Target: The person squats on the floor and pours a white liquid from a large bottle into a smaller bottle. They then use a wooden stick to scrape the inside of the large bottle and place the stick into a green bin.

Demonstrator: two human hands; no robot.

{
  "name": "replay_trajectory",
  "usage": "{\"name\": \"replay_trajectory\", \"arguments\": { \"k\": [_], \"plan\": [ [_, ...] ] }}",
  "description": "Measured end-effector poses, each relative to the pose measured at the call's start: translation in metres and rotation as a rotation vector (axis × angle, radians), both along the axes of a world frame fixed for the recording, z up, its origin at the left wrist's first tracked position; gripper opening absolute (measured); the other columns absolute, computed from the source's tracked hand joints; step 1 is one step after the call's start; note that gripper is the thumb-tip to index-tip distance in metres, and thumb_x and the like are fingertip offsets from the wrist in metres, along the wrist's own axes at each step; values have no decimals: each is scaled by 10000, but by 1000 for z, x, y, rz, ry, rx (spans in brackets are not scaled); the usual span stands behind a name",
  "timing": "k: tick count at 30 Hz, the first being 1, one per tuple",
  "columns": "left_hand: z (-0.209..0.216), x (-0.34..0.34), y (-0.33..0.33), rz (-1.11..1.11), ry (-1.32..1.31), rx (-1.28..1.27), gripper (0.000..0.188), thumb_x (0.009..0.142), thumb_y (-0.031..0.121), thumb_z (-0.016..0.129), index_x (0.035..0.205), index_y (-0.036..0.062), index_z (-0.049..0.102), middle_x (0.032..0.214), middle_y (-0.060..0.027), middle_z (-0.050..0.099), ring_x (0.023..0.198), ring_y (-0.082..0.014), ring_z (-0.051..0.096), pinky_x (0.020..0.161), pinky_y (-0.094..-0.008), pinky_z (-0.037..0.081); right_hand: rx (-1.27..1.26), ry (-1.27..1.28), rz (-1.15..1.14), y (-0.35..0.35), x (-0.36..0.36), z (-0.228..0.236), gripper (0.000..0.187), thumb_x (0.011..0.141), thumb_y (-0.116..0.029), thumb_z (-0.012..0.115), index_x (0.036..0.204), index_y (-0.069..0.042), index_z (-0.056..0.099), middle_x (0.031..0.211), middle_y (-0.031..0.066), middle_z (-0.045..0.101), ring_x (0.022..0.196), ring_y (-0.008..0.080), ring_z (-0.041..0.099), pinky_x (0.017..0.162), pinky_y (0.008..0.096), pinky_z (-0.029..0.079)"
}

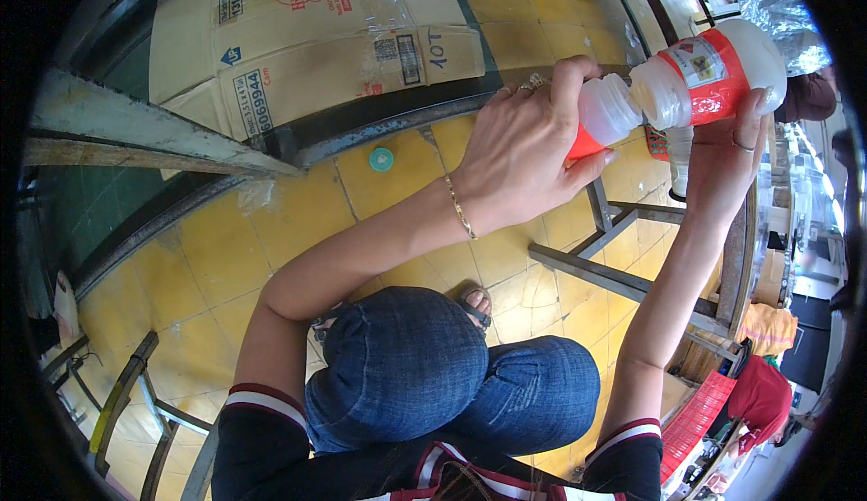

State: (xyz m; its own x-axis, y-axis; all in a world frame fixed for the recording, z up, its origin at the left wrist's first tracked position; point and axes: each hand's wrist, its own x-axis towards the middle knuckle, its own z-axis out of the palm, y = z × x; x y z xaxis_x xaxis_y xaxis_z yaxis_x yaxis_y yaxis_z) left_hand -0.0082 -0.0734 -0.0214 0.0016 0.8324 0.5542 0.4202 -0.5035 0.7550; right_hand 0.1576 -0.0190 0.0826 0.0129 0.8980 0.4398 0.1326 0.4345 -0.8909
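My left hand (522, 151) is wrapped round a translucent bottle (607, 108) with a red label; its bare screw neck shows past my fingers. My right hand (736, 135) grips a larger white plastic bottle (763, 57) with a red label, tipped on its side. The two uncapped necks meet mouth to mouth, or nearly so; I cannot tell whether they touch. Whether liquid is passing between them does not show. Just below, partly hidden by my right hand, is another clear container (678, 158).
A flat cardboard box (316, 50) lies at the upper left, beside a dark metal frame (397, 124). A green round lid-like disc (381, 159) is on the yellow tiled floor. Metal bars (587, 266) stand right of centre. At the far right are a red basket (700, 424) and a person in maroon (760, 402).
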Motion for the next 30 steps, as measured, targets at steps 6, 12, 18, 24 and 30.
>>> {"name": "replay_trajectory", "arguments": {
  "k": [6, 12, 18, 24, 30],
  "plan": [
    [3, -1, -3, -23, -6, -34, 641, 776, 261, 743, 1205, 8, 339, 911, -223, 642, 742, -393, 662, 686, -456, 532, 114, -67, 89, -4, 5, -1, 516, 948, -314, 580, 1351, -49, 395, 1209, 88, 547, 1074, 143, 561, 915, 312, 459],
    [3, -4, -9, -59, 22, -18, 600, 787, 251, 728, 1200, 10, 367, 922, -219, 647, 738, -391, 661, 697, -452, 527, 202, -297, 36, -10, 18, 3, 523, 963, -293, 543, 1383, -36, 368, 1286, 125, 501, 1197, 200, 492, 999, 379, 408],
    [-2, -7, -15, -176, -22, -190, 603, 809, 269, 707, 1224, 6, 358, 981, -233, 632, 822, -395, 657, 766, -448, 517, 268, -489, 32, -22, 16, -2, 574, 935, -243, 602, 1402, -56, 326, 1313, 117, 464, 1200, 181, 457, 1027, 355, 353],
    [-10, -8, -19, -177, -93, -351, 612, 838, 309, 683, 1243, 1, 341, 1008, -232, 624, 915, -396, 644, 786, -435, 518, 238, -399, -10, -26, 7, -23, 727, 894, -292, 665, 1436, -33, 255, 1368, 164, 395, 1254, 247, 420, 1056, 391, 326],
    [-19, -9, -22, -178, -58, -356, 616, 849, 307, 678, 1242, -2, 317, 1001, -230, 626, 906, -379, 653, 779, -430, 522, 83, -316, -59, -22, 7, -31, 627, 921, -317, 624, 1400, -34, 334, 1281, 134, 495, 1188, 203, 493, 1012, 370, 387]
  ]
}}
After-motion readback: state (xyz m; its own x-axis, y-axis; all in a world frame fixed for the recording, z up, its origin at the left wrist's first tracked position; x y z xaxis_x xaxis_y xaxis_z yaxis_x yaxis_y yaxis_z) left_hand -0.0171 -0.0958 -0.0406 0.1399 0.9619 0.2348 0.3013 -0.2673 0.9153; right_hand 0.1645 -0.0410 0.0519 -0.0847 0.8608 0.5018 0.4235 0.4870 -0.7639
